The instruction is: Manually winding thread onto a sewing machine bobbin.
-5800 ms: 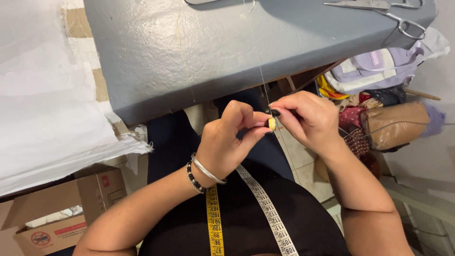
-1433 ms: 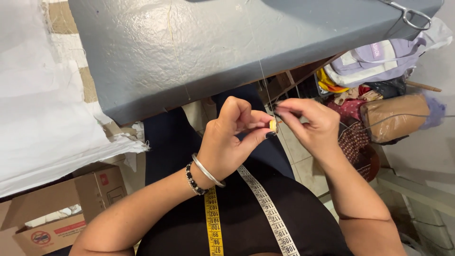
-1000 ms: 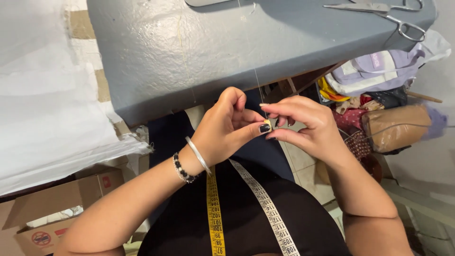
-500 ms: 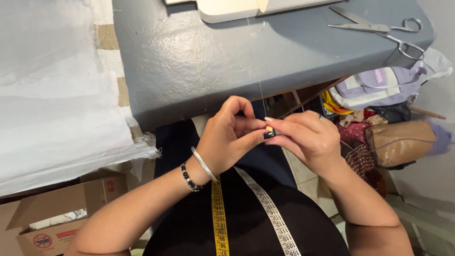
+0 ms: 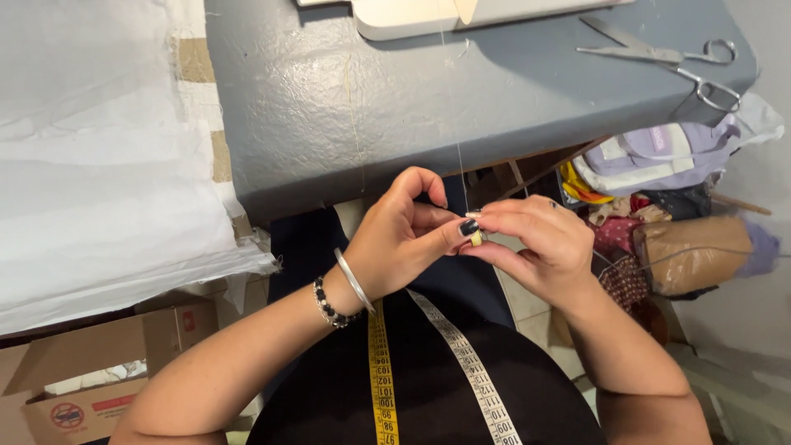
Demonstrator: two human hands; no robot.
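Note:
My left hand (image 5: 404,239) and my right hand (image 5: 535,243) meet in front of my chest, just below the front edge of a grey table (image 5: 395,107). Between their fingertips they pinch a small yellowish round piece (image 5: 476,238). A thin thread (image 5: 455,124) runs from it straight up across the table toward the cream base of a sewing machine (image 5: 461,12). My left wrist carries a silver bangle and a dark bead bracelet. A yellow and white measuring tape (image 5: 379,371) hangs over my dark top.
Scissors (image 5: 659,56) lie at the table's far right. White fabric (image 5: 99,165) is piled to the left, a cardboard box (image 5: 74,395) under it. To the right sit cloth scraps, a lilac bag (image 5: 651,161) and a brown paper bundle (image 5: 692,251).
The view has tilted up, bringing the sewing machine base and more of the tabletop into sight. Both hands stay pinched together on the small piece.

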